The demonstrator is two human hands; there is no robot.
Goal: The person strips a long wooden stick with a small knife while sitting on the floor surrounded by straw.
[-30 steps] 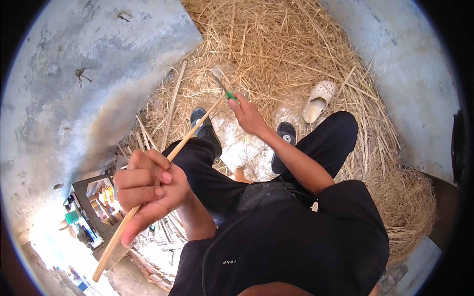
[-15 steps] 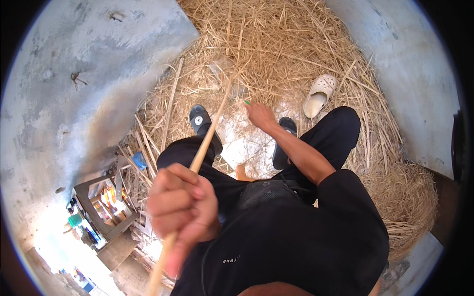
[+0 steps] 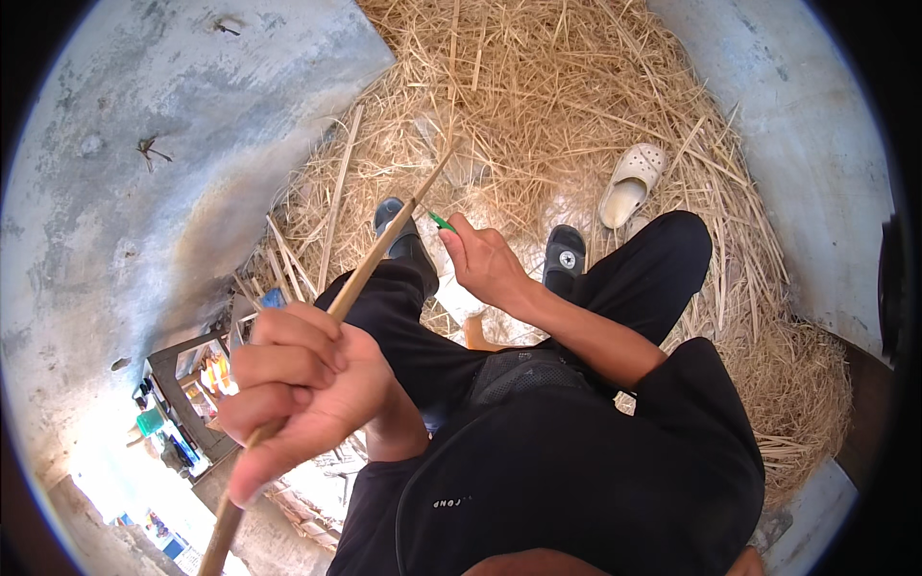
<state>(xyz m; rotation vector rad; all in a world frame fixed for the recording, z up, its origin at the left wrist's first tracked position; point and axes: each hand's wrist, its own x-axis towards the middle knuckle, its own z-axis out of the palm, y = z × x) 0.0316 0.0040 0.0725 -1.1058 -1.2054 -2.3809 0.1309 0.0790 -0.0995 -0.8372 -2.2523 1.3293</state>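
Note:
My left hand (image 3: 298, 394) is closed around a long, thin bamboo stick (image 3: 384, 250) that slants from the lower left up toward the straw. My right hand (image 3: 485, 261) is held out past my knee and grips a small green-handled tool (image 3: 441, 222), whose tip lies close to the upper part of the stick. Both hands hover above my dark trousers and dark shoes (image 3: 564, 257).
A thick bed of dry straw (image 3: 538, 96) covers the ground ahead, with a white clog (image 3: 629, 182) lying on it. Grey concrete walls (image 3: 144, 163) curve on the left and right. A wooden frame with colourful items (image 3: 187, 403) sits at lower left.
My left hand has drawn the stick back toward me and nearer the camera. My right hand with the green tool has come closer along the stick.

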